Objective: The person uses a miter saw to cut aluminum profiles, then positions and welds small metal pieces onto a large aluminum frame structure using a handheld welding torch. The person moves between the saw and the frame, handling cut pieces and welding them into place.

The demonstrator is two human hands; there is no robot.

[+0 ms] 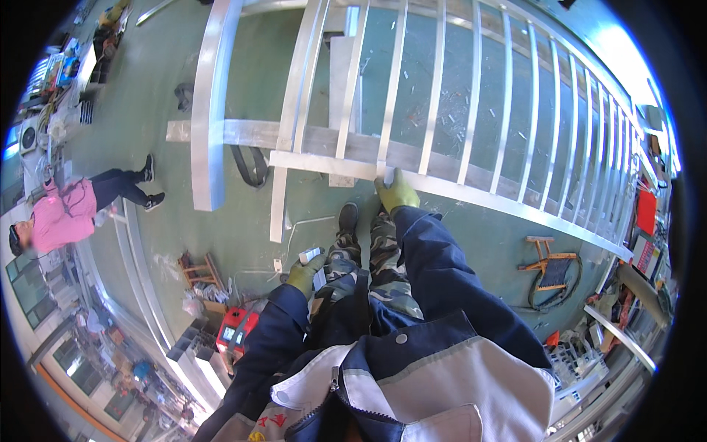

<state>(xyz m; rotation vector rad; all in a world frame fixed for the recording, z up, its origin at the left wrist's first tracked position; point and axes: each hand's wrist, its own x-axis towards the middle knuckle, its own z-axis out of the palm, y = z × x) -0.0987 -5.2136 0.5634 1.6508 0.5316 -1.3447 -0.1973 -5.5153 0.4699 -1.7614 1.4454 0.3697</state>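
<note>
A silvery metal railing (471, 193) with many thin upright bars lies across supports in front of me. My right hand (398, 193), in a yellow-green glove, grips its near rail close to the foot of one bar, with the fingertips partly hidden. Lower down on the left, my left hand (303, 275), gloved alike, is closed around a short piece of square metal tube (310, 255). A second pale metal end (319, 280) shows beside that hand; I cannot tell if it belongs to the same piece.
A thick square metal beam (208, 125) stands left of the railing, over a support beam (250, 133). At left a person in pink (66, 214) stands on the green floor. A red case (237, 328), wooden folding stools (202, 271) (549, 264) and metal profiles (202, 357) lie around.
</note>
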